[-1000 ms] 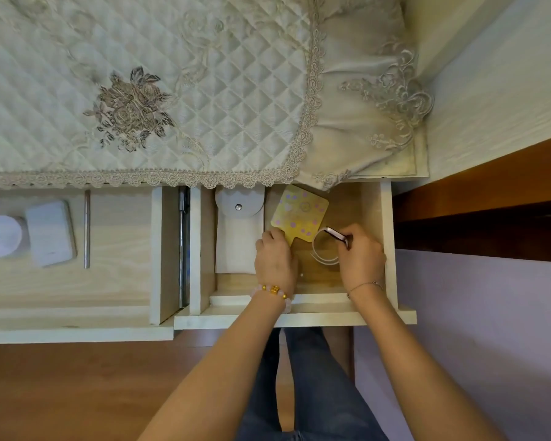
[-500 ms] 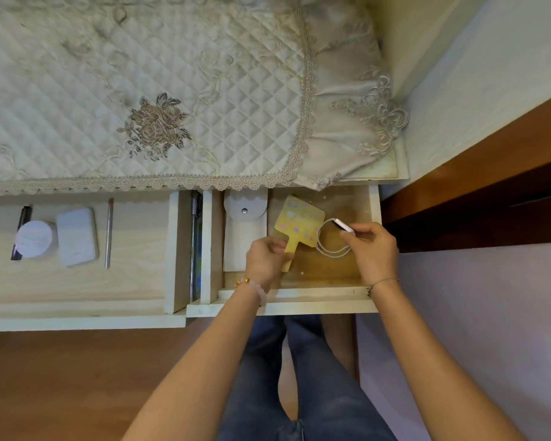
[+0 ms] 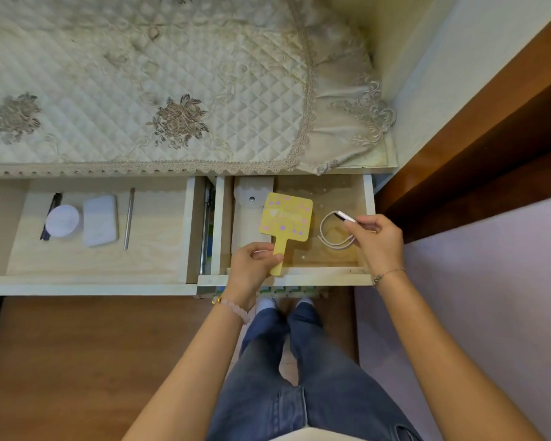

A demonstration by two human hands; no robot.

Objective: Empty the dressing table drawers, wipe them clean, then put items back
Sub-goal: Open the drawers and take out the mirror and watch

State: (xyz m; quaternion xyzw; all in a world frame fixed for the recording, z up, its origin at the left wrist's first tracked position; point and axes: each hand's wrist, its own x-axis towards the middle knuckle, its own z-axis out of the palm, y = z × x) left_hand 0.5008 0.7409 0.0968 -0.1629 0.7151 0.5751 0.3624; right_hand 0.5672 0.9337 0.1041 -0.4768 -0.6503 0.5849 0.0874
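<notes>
Quilted, lace-edged cover (image 3: pixel 140 90) lies embroidered with flowers; brown wooden floor (image 3: pixel 77 361) nearer.

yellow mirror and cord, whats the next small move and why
Probably set both down and let go: the left hand pinches the yellow mirror by its handle, the right hand pinches the white cord, both over the right drawer.

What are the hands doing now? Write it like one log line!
left hand: holds yellow mirror handle | right hand: pinches white watch | both at right drawer
</notes>
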